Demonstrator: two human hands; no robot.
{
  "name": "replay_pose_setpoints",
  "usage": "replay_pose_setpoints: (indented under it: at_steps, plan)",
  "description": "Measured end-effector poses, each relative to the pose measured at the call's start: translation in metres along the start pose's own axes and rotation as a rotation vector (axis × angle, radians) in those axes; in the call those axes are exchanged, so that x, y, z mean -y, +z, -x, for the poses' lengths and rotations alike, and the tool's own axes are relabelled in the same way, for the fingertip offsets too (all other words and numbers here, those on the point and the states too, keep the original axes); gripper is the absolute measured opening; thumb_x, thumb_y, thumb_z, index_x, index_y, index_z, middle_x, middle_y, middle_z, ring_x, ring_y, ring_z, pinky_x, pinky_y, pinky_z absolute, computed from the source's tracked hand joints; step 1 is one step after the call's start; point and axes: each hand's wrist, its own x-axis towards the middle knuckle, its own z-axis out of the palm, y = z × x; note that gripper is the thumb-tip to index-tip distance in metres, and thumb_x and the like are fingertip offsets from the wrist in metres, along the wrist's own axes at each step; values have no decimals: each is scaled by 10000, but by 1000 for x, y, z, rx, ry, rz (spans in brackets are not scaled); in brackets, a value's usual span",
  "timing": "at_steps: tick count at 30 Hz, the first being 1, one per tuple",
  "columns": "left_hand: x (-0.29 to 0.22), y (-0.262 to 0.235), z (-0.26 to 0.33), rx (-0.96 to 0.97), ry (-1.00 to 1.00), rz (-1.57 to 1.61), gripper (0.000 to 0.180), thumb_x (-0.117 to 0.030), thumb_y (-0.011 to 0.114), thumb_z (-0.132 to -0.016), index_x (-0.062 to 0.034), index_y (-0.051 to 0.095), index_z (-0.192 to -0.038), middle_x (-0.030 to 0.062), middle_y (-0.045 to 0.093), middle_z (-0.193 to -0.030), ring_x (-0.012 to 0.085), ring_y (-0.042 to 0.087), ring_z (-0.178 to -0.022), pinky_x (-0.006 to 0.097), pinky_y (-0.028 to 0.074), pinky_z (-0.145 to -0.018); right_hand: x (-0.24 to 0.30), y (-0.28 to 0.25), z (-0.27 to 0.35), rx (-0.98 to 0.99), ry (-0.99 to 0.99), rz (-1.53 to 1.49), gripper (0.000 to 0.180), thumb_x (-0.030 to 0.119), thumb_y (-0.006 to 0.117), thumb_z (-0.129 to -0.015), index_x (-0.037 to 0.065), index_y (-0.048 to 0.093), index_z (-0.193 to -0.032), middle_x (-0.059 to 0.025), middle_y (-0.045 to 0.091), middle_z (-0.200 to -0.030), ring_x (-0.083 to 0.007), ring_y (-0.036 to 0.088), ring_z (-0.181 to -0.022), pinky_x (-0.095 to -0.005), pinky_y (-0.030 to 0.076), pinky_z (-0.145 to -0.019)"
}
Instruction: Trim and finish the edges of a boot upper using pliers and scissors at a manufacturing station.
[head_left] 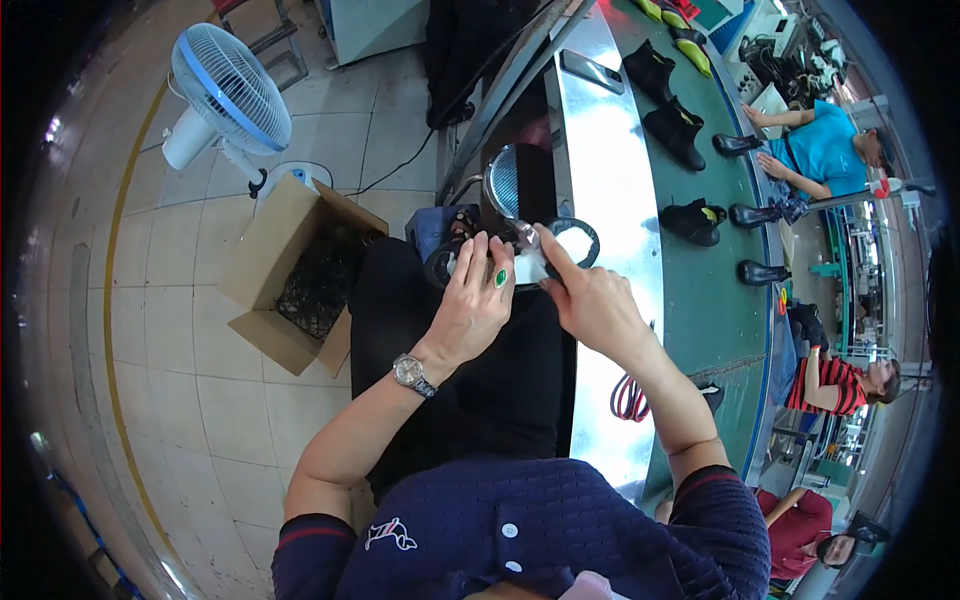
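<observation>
Two hands, metal ledge, green surface, fan

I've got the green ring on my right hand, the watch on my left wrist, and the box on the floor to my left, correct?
Not quite: the green ring is on the left hand, as the head view shows. The watch and box are as you said.

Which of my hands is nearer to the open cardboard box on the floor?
Left. Your left hand is to the right of the open cardboard box, apart from it; your right hand is farther right, beyond the left.
</observation>
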Motion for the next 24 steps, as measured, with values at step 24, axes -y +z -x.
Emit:
replay_pose_setpoints:
  at_steps: [24]
  plan:
    - [25, -30, 15, -5, -571, 798, 1051, -26, 821, -636, -89, 227, -1500, 175, 564, -1278, 329, 565, -1163, 370, 473, -956, 38, 11, -14, -18, -10, -189, 608, 150, 567, -921, 65, 293, -1457, -228, 631, -674, -409, 640, -620, -471, 505, -588]
